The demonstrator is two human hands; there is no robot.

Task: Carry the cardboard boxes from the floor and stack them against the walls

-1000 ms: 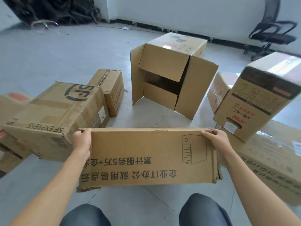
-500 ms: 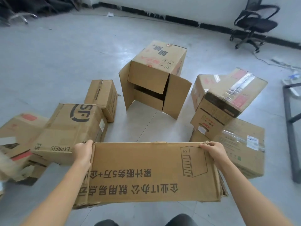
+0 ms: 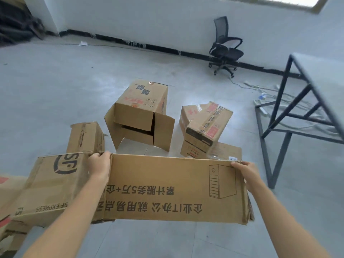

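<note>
I hold a wide, flat cardboard box (image 3: 167, 189) with black Chinese print and a computer-tower drawing, lifted off the floor in front of me. My left hand (image 3: 99, 165) grips its far left corner and my right hand (image 3: 246, 173) grips its far right corner. Beyond it on the floor lie more boxes: an SF Express box (image 3: 52, 185) at the left, a small box (image 3: 85, 137) behind it, a tall open-flapped box (image 3: 141, 116) in the middle, and taped boxes (image 3: 204, 123) stacked at the right.
A black-framed table (image 3: 316, 84) stands at the right with cables (image 3: 268, 94) on the floor beneath. An office chair (image 3: 224, 47) stands by the far white wall (image 3: 149, 21). Dark clutter (image 3: 16, 28) fills the back left corner. Grey floor (image 3: 46, 86) lies open to the left.
The box has come up off the floor with both hands on it. My view has risen, so the floor boxes look farther away and the far wall, chair and table have come into sight.
</note>
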